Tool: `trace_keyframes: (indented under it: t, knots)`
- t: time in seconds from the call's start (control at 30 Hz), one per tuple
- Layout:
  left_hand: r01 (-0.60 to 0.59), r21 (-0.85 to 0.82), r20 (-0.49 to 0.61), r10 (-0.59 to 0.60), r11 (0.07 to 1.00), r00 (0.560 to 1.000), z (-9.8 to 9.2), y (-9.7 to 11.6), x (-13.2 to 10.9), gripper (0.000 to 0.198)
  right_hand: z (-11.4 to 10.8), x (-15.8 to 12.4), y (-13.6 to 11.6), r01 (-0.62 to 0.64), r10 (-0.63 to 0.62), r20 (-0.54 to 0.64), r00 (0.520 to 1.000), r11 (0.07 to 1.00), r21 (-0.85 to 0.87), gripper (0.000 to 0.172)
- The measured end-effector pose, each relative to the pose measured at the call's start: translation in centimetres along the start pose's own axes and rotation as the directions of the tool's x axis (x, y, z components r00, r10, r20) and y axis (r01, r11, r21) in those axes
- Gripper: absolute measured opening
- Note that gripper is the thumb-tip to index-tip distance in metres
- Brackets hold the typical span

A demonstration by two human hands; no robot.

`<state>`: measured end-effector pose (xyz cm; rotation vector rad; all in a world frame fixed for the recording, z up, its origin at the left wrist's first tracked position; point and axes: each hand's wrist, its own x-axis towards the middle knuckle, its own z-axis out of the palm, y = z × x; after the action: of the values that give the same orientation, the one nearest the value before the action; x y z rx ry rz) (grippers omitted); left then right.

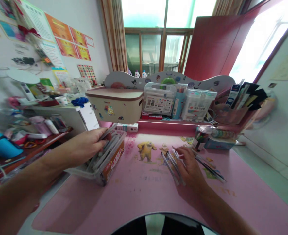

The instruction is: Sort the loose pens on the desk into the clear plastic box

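On the left, my left hand [94, 144] is closed on a thin grey pen above a clear plastic box [120, 138]. Many grey and white pens [107, 150] lie in that box, which has a brown-orange label on its side. My right hand [189, 166] rests at the right of the pink desk, its fingers curled beside and over several clear, slim pens [169, 166] lying on the surface. Whether its fingers grip any of them is hard to tell. Just right of it, dark slim pens [211, 169] lie on the desk.
A lidded cream bin [116, 109], clear marker cases [160, 101] and a blue pencil holder [178, 106] stand on the raised back shelf. At the right are a transparent jar [201, 137], a blue box [218, 143] and a pink pen basket [232, 114]. A chair or stool edge shows at the bottom.
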<state>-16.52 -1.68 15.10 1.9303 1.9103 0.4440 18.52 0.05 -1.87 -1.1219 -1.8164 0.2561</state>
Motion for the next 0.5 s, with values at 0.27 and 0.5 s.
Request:
trace_keyframes:
  t: [0.27, 0.5]
  knots:
    - [-0.024, 0.544, -0.085, 0.084, 0.839, 0.993, 1.8, -1.5, 0.4, 0.035, -0.1, 0.0, -0.1, -0.005, 0.005, 0.011, 1.0, 1.0, -0.012, 0.036]
    - [0.066, 0.684, -0.192, 0.092, 0.727, 0.977, 3.0, -0.4, -0.7, 0.035, -0.2, 0.1, -0.2, -0.011, 0.011, 0.028, 1.0, 1.0, -0.008, 0.034]
